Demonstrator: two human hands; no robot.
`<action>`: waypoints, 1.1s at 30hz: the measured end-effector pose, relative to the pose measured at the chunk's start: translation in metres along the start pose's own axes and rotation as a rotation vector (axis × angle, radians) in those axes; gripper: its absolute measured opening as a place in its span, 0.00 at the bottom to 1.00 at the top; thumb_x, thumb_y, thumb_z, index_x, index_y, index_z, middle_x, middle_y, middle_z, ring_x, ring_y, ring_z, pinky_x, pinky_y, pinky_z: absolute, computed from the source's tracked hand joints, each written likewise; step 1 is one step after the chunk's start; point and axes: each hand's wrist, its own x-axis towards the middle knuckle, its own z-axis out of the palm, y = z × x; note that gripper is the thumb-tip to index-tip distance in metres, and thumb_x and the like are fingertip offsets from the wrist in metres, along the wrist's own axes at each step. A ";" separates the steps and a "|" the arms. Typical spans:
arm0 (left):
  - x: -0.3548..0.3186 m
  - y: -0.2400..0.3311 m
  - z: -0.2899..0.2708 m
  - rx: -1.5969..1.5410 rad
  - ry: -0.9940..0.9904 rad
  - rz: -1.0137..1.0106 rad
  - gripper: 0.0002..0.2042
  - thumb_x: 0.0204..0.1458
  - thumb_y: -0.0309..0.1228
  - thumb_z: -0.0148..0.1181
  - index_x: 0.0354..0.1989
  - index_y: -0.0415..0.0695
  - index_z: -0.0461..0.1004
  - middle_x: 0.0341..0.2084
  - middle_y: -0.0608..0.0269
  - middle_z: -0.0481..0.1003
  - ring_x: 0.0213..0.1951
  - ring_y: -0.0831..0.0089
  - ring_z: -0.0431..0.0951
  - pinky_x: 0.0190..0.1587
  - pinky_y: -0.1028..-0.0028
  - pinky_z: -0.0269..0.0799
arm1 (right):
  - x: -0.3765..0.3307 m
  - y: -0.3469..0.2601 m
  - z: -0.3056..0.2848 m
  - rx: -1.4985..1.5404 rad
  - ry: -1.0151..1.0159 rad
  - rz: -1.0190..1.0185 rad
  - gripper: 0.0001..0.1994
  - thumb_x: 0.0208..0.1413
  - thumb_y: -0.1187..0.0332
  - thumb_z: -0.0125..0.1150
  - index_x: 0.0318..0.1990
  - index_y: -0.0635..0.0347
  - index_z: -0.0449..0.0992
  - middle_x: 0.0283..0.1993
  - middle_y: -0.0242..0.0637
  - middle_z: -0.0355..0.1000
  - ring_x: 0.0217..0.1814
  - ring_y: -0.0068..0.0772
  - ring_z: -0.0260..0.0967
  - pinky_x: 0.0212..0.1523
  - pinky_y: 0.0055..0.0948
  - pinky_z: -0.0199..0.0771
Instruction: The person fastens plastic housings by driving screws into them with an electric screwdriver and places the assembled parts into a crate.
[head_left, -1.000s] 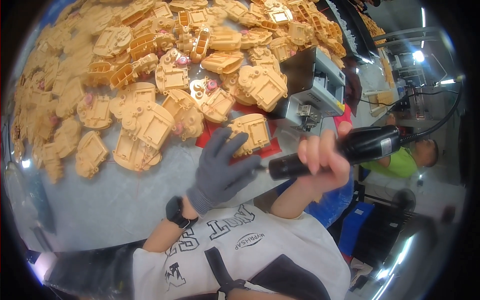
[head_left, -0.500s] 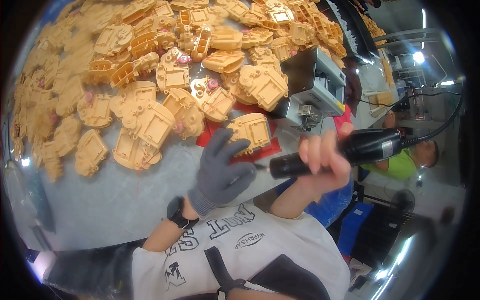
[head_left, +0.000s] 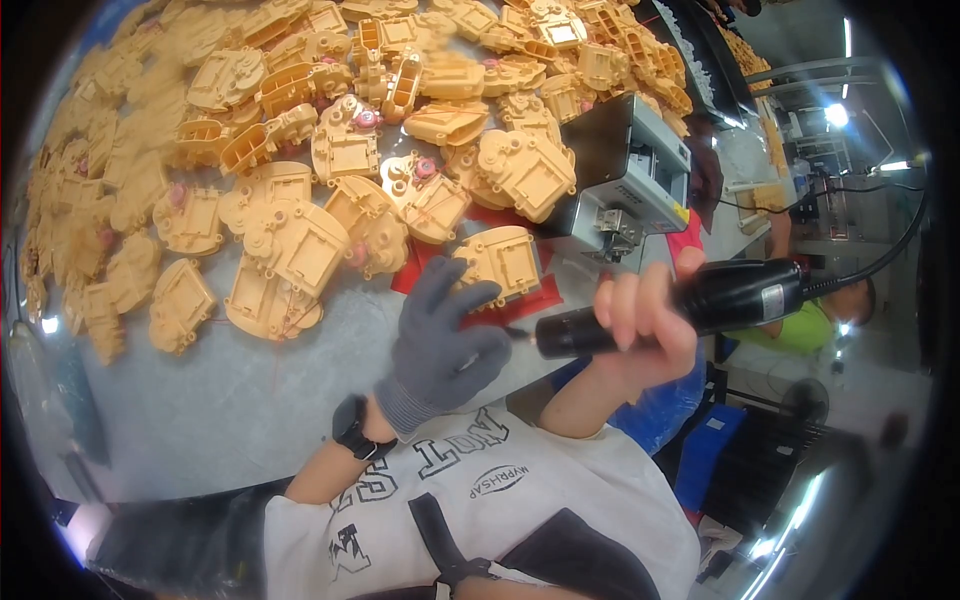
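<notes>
- The right hand (head_left: 645, 320) is closed around a black electric screwdriver (head_left: 735, 295), cylindrical, with its cable at the right end and its tip toward the left.
- The gloved left hand (head_left: 440, 345) has bent fingers, near this tip; whether it pinches something, I cannot tell.
- Beyond it, a yellow-orange plastic housing (head_left: 503, 265), with a rectangular recess and small round lugs, lies on the red mat (head_left: 545, 299).

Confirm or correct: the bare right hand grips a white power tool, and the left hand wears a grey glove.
Not white: the head view shows the bare right hand gripping a black power tool; the left hand wears a grey glove.
</notes>
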 end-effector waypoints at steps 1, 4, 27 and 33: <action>0.000 0.000 0.000 0.005 -0.011 -0.001 0.07 0.33 0.30 0.64 0.25 0.53 0.77 0.43 0.62 0.71 0.55 0.48 0.59 0.58 0.51 0.52 | 0.001 0.000 0.000 -0.002 -0.001 0.002 0.17 0.40 0.75 0.48 0.42 0.58 0.57 0.19 0.33 0.59 0.15 0.29 0.59 0.25 0.31 0.63; 0.000 -0.003 0.001 0.003 0.000 0.008 0.07 0.34 0.30 0.64 0.26 0.53 0.77 0.43 0.61 0.70 0.55 0.48 0.59 0.58 0.51 0.52 | 0.004 0.001 -0.007 -0.061 -0.131 0.003 0.21 0.44 0.74 0.47 0.50 0.60 0.59 0.20 0.31 0.58 0.18 0.24 0.56 0.27 0.28 0.59; 0.003 0.001 0.004 -0.054 0.047 -0.043 0.08 0.35 0.29 0.64 0.27 0.51 0.76 0.42 0.61 0.70 0.50 0.49 0.61 0.52 0.55 0.59 | -0.003 0.006 0.000 0.008 0.108 -0.048 0.21 0.39 0.76 0.48 0.46 0.58 0.57 0.18 0.33 0.58 0.15 0.28 0.59 0.25 0.30 0.63; 0.008 -0.005 0.002 0.066 0.024 -0.025 0.21 0.34 0.29 0.66 0.43 0.51 0.73 0.50 0.53 0.65 0.55 0.47 0.59 0.53 0.56 0.58 | 0.005 0.002 -0.004 -0.088 0.148 -0.153 0.23 0.40 0.75 0.49 0.49 0.58 0.57 0.19 0.33 0.58 0.17 0.28 0.59 0.26 0.30 0.63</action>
